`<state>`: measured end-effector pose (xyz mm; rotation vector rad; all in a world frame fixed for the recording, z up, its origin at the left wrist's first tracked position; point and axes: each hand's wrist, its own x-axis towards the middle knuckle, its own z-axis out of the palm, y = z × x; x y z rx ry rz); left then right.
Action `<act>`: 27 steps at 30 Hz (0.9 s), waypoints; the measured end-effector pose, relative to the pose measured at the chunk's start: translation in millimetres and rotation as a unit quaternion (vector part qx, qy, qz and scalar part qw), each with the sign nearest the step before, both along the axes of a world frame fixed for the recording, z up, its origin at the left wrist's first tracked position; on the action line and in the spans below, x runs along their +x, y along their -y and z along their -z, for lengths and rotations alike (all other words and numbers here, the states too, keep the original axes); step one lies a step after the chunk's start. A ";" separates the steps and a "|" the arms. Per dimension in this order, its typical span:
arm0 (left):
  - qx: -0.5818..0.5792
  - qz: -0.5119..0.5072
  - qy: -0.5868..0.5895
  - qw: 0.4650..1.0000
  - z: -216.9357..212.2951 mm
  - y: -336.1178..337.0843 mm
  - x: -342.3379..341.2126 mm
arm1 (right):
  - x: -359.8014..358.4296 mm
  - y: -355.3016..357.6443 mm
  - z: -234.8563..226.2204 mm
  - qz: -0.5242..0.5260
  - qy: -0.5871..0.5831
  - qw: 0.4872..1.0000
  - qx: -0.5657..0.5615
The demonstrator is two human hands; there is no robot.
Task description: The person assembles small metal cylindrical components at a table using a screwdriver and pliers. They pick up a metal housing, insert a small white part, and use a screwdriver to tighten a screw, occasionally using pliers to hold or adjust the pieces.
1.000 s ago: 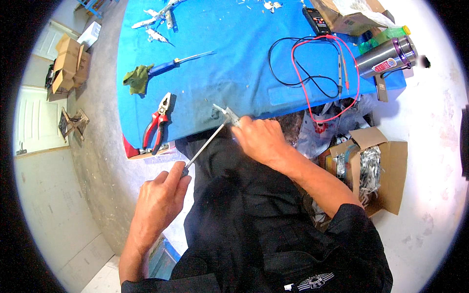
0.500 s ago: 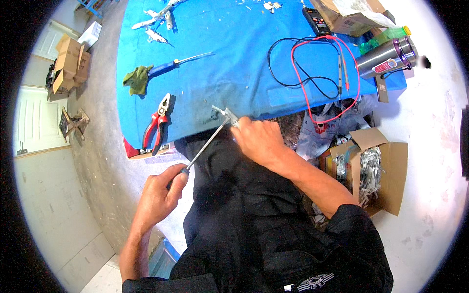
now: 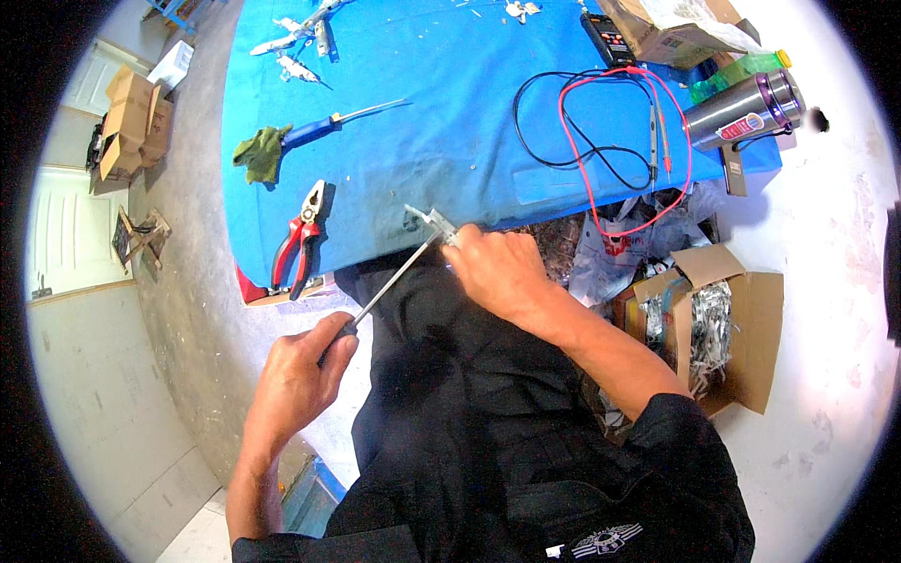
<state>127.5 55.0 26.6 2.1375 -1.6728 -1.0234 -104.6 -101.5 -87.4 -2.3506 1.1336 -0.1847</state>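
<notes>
My left hand (image 3: 305, 368) is closed round the dark handle of a screwdriver (image 3: 395, 284). The shaft slants up and right, and its tip meets a small whitish-grey part (image 3: 441, 225) at the table's near edge. That part is gripped by my right hand (image 3: 497, 272), whose fingers cover much of it; I cannot tell its kind. Left of them on the blue cloth (image 3: 450, 103) lie red-handled pliers (image 3: 302, 239). Beyond the pliers is a second screwdriver (image 3: 314, 131) with a blue handle, a green rag (image 3: 260, 155) at its end.
Several greyish-white pieces (image 3: 298, 42) lie at the far left. A multimeter (image 3: 608, 39) with red and black leads (image 3: 587, 155), a steel flask (image 3: 741, 113) and a green bottle (image 3: 741, 77) occupy the right. Below, a cardboard box (image 3: 755, 342) holds silvery scraps.
My left hand and the screwdriver have shifted very slightly to the left. My right hand keeps nearly the same place, still gripping the whitish-grey part.
</notes>
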 end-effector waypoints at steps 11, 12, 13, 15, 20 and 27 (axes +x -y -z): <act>-0.015 -0.040 -0.033 0.999 15.2 -10.6 0.2 | 0.2 -1.9 2.8 0.002 0.006 0.999 -0.042; -0.039 -0.020 -0.004 0.999 14.8 -10.3 -1.8 | -0.7 -2.2 3.7 -0.001 0.004 0.999 -0.050; -0.062 0.000 0.024 0.998 13.6 -9.9 -3.9 | -1.2 -2.1 4.3 -0.004 0.002 0.998 -0.059; -0.076 0.029 0.078 0.994 8.7 -8.4 -8.6 | -1.1 -1.0 3.9 -0.007 0.004 0.998 -0.062; -0.045 0.044 0.108 0.992 -0.1 -4.0 -12.3 | -1.1 -1.0 3.7 -0.003 0.005 1.000 -0.023; 0.017 -0.020 -0.026 0.999 2.9 -0.1 -1.5 | -0.3 -1.6 3.4 0.002 -0.005 1.000 -0.026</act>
